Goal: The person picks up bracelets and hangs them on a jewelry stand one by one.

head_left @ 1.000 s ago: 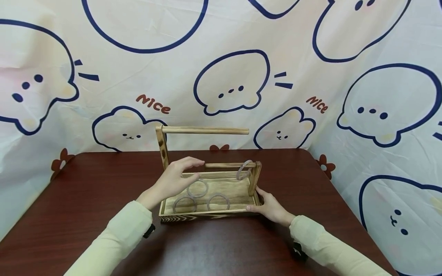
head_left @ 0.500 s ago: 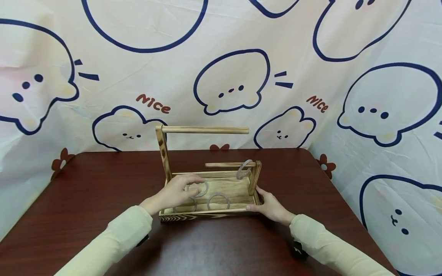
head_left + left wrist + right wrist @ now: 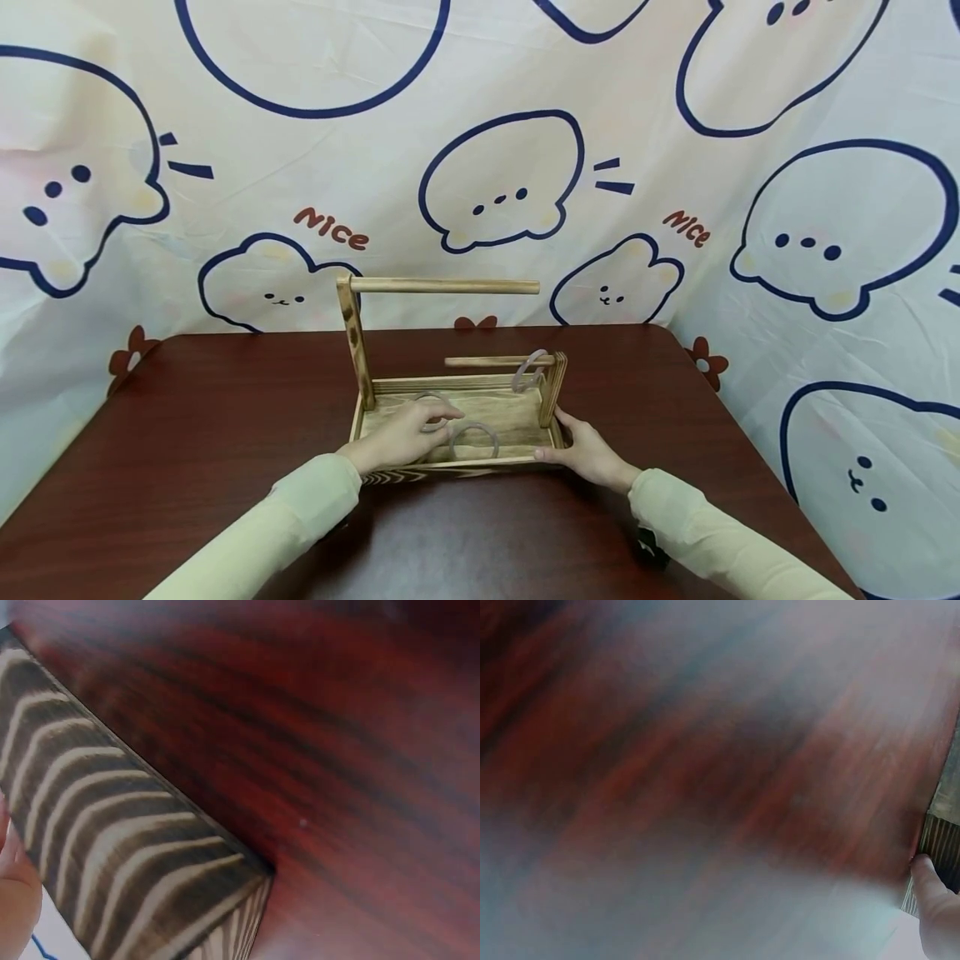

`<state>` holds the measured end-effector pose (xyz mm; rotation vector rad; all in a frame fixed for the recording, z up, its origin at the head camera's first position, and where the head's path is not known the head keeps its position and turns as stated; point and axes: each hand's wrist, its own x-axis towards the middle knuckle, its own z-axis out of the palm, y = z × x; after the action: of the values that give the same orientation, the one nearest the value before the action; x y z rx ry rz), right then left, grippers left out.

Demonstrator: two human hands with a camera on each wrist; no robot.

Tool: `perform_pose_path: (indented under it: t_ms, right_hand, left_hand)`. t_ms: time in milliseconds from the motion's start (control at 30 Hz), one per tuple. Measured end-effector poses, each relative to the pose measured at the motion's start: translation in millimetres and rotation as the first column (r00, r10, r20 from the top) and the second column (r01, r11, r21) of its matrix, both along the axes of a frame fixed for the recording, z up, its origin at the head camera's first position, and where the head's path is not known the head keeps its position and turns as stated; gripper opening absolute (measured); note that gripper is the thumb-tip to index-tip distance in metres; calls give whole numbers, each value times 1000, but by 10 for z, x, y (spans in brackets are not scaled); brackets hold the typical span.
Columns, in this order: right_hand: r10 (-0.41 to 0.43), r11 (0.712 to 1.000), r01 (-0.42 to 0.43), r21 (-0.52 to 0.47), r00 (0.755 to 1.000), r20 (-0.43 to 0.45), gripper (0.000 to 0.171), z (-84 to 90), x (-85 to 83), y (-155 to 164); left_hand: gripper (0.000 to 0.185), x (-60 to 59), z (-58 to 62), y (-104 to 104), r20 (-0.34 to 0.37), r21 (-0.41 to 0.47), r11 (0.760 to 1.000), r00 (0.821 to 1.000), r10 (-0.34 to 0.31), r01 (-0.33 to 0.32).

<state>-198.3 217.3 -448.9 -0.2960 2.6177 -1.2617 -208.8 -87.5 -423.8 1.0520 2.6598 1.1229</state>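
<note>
A wooden jewellery stand (image 3: 508, 408) has a shallow tray and two bars at different heights. My right hand (image 3: 588, 454) holds its front right corner, thumb on the front rim, fingers round the side. In the right wrist view the thumb (image 3: 932, 896) lies against the striped wood. My left hand (image 3: 408, 433) reaches over the tray's left half with loosely bent fingers, close to a pale bangle (image 3: 475, 429) on the tray floor. Another bangle (image 3: 431, 395) shows partly behind the left hand. A third bangle (image 3: 517, 379) hangs on the lower bar (image 3: 480, 362).
The upper bar (image 3: 450, 286) runs from a tall post (image 3: 356, 342) at the left; the shorter post (image 3: 552, 392) stands at the right. Under everything is a dark red-brown table (image 3: 247, 400), with a printed cloth (image 3: 390, 167) behind. The left wrist view shows the stand's striped side (image 3: 112, 810).
My left hand has come down and moved right into the tray, now covering the front left bangle and part of the one behind. The right hand and the stand stay put.
</note>
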Motion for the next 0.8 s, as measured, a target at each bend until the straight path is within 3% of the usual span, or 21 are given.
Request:
perform_pose_path:
  t_ms: [200, 433, 633, 800]
  right_hand:
    - [0, 1000, 0, -1, 1000, -7, 94, 17, 9, -14]
    - [-2, 1000, 2, -6, 1000, -6, 93, 7, 15, -14]
    - [-4, 1000, 3, -11, 1000, -3, 93, 8, 15, -13]
    - [-5, 1000, 5, -11, 1000, -12, 93, 17, 13, -5]
  left_hand:
    - [40, -95, -69, 59, -13, -64, 995, 997, -77, 76]
    - [58, -175, -122, 145, 147, -72, 992, 985, -93, 105]
    - [57, -214, -183, 200, 100, -196, 966, 984, -149, 166]
    - [57, -223, -209, 237, 97, -203, 965, 984, -152, 169]
